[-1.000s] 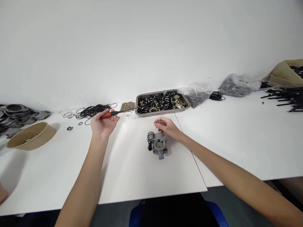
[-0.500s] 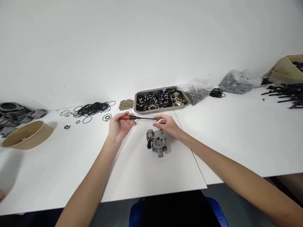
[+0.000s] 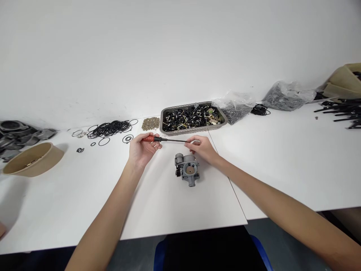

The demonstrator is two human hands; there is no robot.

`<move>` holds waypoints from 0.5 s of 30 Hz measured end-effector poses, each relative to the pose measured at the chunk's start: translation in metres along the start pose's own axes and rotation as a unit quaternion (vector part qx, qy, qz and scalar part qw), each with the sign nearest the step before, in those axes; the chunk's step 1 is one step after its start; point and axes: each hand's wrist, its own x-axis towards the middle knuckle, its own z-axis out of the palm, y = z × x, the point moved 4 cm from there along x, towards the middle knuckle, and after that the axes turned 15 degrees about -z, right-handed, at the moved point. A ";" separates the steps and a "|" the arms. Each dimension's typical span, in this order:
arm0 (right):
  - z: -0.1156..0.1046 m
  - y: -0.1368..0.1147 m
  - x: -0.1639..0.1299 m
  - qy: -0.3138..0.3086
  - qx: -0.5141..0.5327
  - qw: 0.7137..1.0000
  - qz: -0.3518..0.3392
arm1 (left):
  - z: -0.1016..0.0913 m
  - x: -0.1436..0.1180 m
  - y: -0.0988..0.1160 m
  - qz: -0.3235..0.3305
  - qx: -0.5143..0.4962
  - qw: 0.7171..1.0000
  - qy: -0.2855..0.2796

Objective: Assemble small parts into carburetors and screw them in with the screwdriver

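Observation:
A screwdriver (image 3: 166, 139) with a red and black handle lies level above the table, its dark shaft pointing right. My left hand (image 3: 143, 149), palm turned up, grips the red handle between thumb and fingers. At the other end, my right hand (image 3: 201, 148) has its thumb and fingertips closed around the tip of the shaft; whether a small part is held there too is hidden. Just below the hands stands a grey metal carburetor (image 3: 188, 169) on the white board, its round bore facing me.
Behind the hands is a metal tray (image 3: 191, 131) of mixed small parts, with a pile of brass pieces (image 3: 150, 123) beside it. Black O-rings (image 3: 111, 129) and a tan bowl (image 3: 34, 165) lie left. Plastic bags (image 3: 289, 96) and black rods (image 3: 342, 109) are right.
My right thumb and fingers have closed in on the screwdriver tip. The left hand keeps its hold, and the carburetor stays in place. The view has shifted slightly.

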 end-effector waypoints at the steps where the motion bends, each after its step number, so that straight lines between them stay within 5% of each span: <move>1: -0.001 0.000 0.000 0.003 -0.005 1.000 -0.002 | 0.000 0.000 0.000 0.000 0.000 1.000 0.002; 15: -0.006 -0.010 0.001 0.005 -0.124 0.991 -0.052 | 0.001 -0.001 0.001 0.007 0.016 1.000 -0.004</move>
